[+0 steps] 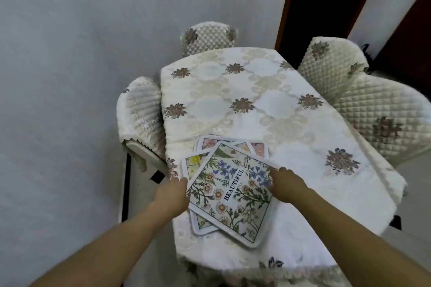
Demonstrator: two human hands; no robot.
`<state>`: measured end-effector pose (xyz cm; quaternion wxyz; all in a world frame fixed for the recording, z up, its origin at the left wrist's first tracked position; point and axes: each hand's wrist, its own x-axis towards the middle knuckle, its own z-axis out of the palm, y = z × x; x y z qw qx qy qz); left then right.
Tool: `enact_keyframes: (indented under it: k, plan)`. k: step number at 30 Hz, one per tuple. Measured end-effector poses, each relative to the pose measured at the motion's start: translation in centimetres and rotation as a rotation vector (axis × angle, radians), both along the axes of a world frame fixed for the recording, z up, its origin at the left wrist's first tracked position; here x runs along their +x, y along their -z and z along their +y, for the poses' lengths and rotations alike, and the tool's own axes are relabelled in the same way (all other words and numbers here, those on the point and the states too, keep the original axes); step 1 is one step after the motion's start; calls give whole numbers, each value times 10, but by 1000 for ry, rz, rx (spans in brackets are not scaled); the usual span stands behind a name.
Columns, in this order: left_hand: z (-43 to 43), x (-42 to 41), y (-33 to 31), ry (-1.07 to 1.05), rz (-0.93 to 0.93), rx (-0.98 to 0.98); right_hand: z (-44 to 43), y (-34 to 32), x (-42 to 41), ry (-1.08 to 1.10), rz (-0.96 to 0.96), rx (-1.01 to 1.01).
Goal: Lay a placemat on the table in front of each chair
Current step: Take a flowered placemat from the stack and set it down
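The table (256,105) wears a cream cloth with brown flower clusters, and all the placemats sit in one loose pile near the near left corner of the tabletop, none dealt out to a seat. The top placemat (231,193) is turned at an angle, printed with blue and orange flowers and the word BEAUTIFUL down its middle. Under it the other placemats (233,143) fan out: one with a yellow flower peeks from the left, two or three more show their corners toward the far side, and another pokes out at the near left.

The person leans in from the near edge with both bare arms. The left hand (173,191) rests at the left corner of the pile, fingers curled down onto the edges of the mats; how firmly it grips I cannot tell, since the fingertips are tucked out of sight. The right hand (285,185) is on the right corner of the top placemat, fingers bent over its edge, apparently pinching it, though the underside is hidden.

Quilted covers dress the seats: a chair (140,112) on the left edge, a chair at the far end (208,38), and two chairs (363,100) side by side along the right edge. The rest of the cloth lies smooth.
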<state>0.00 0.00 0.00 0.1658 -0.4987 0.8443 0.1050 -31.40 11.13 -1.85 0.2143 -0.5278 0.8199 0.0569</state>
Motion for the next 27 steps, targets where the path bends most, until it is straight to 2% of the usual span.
enact_keyframes:
  k: [5, 10, 16, 22, 27]
  plan:
    - [-9, -4, 41, -190, 47, 140, -9, 34, -23, 128, -46, -25]
    - [-12, -8, 63, -568, 231, 287, -27, 55, -39, 171, -155, -26]
    - [-16, -12, 80, -776, 413, 343, -39, 71, -45, 264, -210, -9]
    - [-24, -5, 81, -792, 439, 268, -38, 66, -49, 377, -191, -157]
    - [-38, 6, 63, -622, 534, 157, -8, 45, -40, 310, -184, -138]
